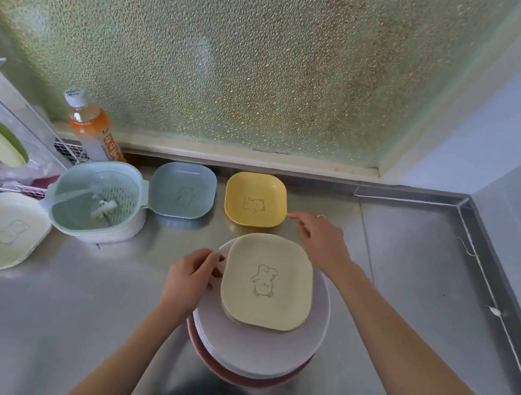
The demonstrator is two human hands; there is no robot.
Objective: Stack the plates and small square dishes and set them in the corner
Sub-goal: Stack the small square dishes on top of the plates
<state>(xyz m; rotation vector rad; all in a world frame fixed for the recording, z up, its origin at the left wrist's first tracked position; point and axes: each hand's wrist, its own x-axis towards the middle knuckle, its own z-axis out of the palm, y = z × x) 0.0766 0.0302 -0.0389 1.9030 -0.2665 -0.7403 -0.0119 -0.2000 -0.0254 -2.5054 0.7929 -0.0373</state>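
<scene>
left hand (191,277) fingers curled on plate stack (255,349) rim | right hand (321,239) fingers apart beside yellow dish (256,199)

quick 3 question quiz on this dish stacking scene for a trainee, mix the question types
1. True or false: the cream dish lies on top of the stack of round plates.
2. Which hand grips the plate stack's edge: A left hand, B right hand?
3. Fill in: the right hand reaches toward the ___ dish by the window.

Key: 1 true. 2 A. 3 yellow.
</scene>
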